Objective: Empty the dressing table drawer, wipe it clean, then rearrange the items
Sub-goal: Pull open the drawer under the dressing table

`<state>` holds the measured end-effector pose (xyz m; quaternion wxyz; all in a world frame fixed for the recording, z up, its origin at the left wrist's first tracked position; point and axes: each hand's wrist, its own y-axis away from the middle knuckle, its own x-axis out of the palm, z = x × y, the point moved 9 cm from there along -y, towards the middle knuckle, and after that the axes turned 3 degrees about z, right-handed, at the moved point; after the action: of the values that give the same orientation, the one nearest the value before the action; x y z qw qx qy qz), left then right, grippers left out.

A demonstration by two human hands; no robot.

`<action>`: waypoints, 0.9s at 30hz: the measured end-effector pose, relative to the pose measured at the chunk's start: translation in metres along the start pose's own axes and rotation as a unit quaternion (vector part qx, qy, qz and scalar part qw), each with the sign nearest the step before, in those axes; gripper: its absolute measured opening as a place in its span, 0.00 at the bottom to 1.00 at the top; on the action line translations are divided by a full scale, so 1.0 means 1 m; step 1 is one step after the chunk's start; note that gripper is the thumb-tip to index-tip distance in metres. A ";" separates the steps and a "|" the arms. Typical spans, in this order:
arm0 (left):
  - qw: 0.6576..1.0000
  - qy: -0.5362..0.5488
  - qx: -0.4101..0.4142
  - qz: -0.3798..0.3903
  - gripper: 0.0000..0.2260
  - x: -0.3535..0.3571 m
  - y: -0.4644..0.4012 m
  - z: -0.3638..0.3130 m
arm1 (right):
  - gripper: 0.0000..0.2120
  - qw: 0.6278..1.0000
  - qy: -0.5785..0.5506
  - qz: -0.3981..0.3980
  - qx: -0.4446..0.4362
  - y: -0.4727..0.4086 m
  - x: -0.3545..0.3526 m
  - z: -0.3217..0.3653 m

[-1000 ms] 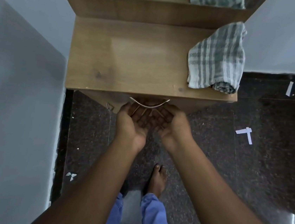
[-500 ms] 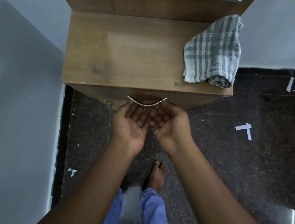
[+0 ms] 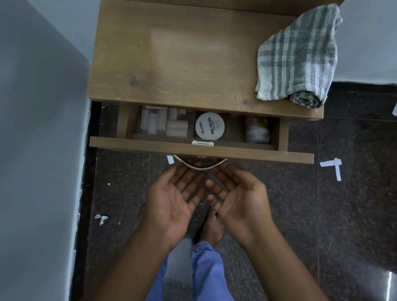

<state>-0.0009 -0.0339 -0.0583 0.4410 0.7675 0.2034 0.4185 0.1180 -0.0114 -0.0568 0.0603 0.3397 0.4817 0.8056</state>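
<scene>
Moved: drawer [image 3: 201, 148] now pulled partway out vs. shut a sec ago; contents showing.
Hands: left hand [image 3: 174, 197] & right hand [image 3: 238, 202] palms up, side by side, fingers hooked under the handle [image 3: 199, 165] just ahead of them. Not clamped on any item.
Inside, beyond fingertips: round nail polish tin [image 3: 209, 125] dead ahead, pale tubes [image 3: 163, 121] ahead-left, pinkish bottle [image 3: 256, 129] ahead-right (back of drawer hidden under the tabletop [image 3: 178, 56]).
Cloth: checked cloth [image 3: 299, 58] far ahead-right on top, untouched.
Done: opening only, approx. halfway.
Left: I reckon all of it: emptying, wiping, rearranging.
</scene>
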 end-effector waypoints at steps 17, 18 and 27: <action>0.998 -0.025 -0.040 -0.036 0.13 -0.042 0.045 0.037 | 0.17 0.999 0.006 -0.042 0.020 0.032 -0.042 -0.046; 0.998 -0.027 -0.043 -0.038 0.13 -0.044 0.047 0.039 | 0.15 0.999 0.007 -0.041 0.021 0.033 -0.044 -0.048; 0.994 -0.058 -0.059 -0.066 0.16 -0.061 0.067 0.050 | 0.12 0.997 0.035 -0.049 0.040 0.052 -0.054 -0.065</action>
<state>0.0017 -0.1355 -0.0428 0.5230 0.7483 0.2025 0.3542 0.1317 -0.1100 -0.0602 0.0689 0.2892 0.5313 0.7933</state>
